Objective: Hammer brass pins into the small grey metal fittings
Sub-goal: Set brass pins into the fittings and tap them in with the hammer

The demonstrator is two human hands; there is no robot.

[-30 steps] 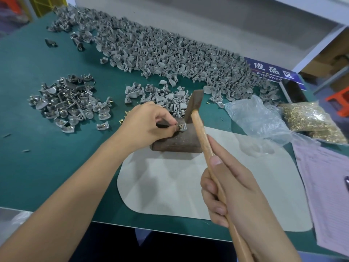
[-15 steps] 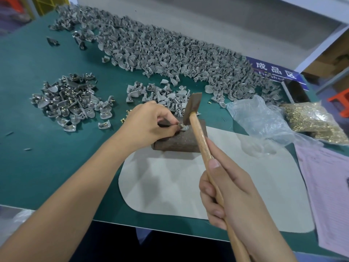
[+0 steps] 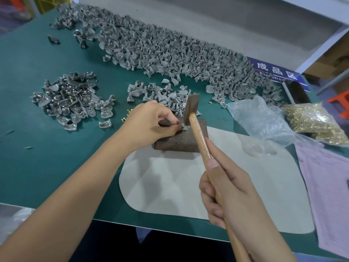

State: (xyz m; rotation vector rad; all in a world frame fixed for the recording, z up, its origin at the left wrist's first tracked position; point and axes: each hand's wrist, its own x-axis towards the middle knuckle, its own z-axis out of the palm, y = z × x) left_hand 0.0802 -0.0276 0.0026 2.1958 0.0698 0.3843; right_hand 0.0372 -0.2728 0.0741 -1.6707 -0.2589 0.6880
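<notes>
Green bench: left hand pinches small grey metal fitting steady on rusty brown metal block — right hand grips wooden-handled hammer above it.

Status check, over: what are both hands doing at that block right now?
Left hand pinches fitting on rusty block. Right hand grips hammer, head at the fitting. Left fingers close beside the strike spot.
</notes>
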